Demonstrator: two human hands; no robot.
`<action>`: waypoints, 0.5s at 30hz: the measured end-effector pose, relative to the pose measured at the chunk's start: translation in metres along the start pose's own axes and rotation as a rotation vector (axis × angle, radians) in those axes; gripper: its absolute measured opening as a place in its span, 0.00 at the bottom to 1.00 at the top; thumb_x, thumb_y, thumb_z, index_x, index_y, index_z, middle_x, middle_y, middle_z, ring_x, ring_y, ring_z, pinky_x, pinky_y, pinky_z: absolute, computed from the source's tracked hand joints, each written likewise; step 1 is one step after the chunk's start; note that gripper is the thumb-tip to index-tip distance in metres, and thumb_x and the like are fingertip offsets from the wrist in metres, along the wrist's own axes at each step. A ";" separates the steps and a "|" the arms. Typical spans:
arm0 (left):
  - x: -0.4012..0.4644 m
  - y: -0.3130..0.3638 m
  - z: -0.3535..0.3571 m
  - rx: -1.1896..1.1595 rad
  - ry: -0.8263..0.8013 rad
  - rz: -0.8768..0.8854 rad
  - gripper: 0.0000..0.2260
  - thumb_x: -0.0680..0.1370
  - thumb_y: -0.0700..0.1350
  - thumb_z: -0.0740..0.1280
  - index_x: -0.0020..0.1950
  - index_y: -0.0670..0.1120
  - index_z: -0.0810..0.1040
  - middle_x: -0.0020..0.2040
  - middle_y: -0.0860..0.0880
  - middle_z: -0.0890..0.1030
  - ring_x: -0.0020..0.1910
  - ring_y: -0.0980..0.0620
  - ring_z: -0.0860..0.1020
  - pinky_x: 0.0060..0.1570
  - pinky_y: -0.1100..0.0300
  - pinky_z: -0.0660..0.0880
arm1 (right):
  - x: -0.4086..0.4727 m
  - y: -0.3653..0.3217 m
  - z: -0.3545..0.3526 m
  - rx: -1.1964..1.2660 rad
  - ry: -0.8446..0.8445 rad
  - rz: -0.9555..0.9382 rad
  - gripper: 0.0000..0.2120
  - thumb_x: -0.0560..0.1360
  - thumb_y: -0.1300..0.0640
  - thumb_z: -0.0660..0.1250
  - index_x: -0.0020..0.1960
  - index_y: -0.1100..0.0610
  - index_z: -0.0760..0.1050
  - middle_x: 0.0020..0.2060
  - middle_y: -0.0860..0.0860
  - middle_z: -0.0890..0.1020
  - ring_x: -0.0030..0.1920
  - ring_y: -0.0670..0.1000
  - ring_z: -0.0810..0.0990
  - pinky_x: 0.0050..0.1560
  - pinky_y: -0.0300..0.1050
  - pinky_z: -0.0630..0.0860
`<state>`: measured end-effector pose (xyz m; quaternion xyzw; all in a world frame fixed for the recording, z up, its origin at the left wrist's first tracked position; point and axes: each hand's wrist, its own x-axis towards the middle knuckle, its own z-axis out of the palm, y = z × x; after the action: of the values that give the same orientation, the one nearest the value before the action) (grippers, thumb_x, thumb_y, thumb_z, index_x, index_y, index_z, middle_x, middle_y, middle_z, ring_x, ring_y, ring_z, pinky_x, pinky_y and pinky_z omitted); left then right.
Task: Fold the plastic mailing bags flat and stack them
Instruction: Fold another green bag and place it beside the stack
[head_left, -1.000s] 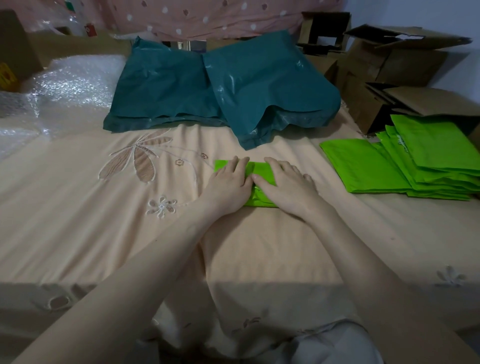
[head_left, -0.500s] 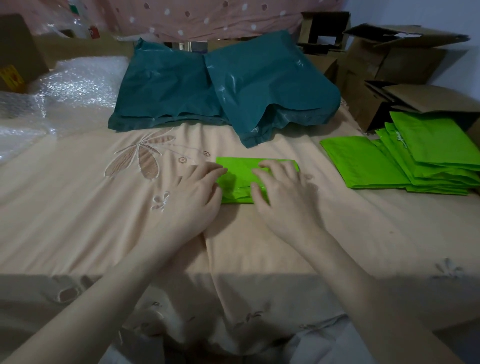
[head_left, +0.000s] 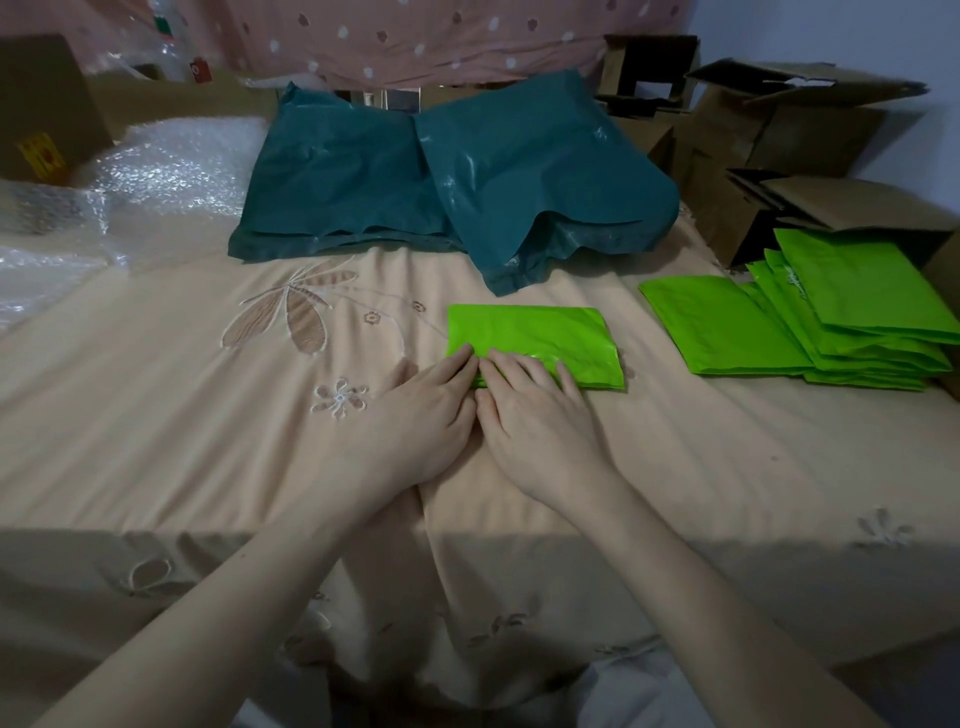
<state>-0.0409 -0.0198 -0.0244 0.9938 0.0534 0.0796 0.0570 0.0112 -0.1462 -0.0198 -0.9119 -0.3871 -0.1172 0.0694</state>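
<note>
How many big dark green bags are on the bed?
2 that I can see. The left dark bag lies at the back of the bed; the right dark bag overlaps its edge beside it. More may be hidden underneath, since layered edges show.

Both hands lie flat, side by side, the left hand (head_left: 426, 415) and right hand (head_left: 540, 421) pressing fingertips on the near left corner of a folded green bag (head_left: 540, 338) on the bed (head_left: 208, 441). A green stack (head_left: 852, 312) sits right; teal bags (head_left: 441, 176) behind.
</note>
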 end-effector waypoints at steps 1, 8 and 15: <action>0.000 0.000 0.000 0.004 0.000 -0.005 0.39 0.68 0.56 0.29 0.77 0.49 0.54 0.77 0.53 0.54 0.74 0.58 0.57 0.71 0.50 0.53 | 0.000 0.000 0.001 0.005 0.003 -0.001 0.36 0.73 0.45 0.33 0.73 0.54 0.64 0.72 0.47 0.66 0.72 0.47 0.62 0.72 0.56 0.54; -0.002 0.003 -0.001 0.022 0.013 -0.023 0.40 0.68 0.57 0.29 0.77 0.49 0.55 0.77 0.53 0.54 0.74 0.58 0.58 0.70 0.50 0.53 | -0.002 -0.001 -0.003 0.019 -0.042 0.039 0.23 0.81 0.48 0.47 0.74 0.54 0.61 0.75 0.51 0.60 0.74 0.49 0.58 0.73 0.57 0.49; -0.003 0.008 -0.002 0.011 0.023 -0.060 0.41 0.67 0.60 0.30 0.76 0.49 0.55 0.77 0.54 0.54 0.73 0.57 0.60 0.71 0.50 0.53 | -0.010 0.022 -0.007 -0.086 0.096 0.203 0.25 0.74 0.44 0.49 0.59 0.55 0.77 0.58 0.53 0.79 0.58 0.55 0.76 0.55 0.57 0.72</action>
<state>-0.0438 -0.0275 -0.0225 0.9910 0.0844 0.0888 0.0533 0.0196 -0.1700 -0.0169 -0.9419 -0.2836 -0.1695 0.0602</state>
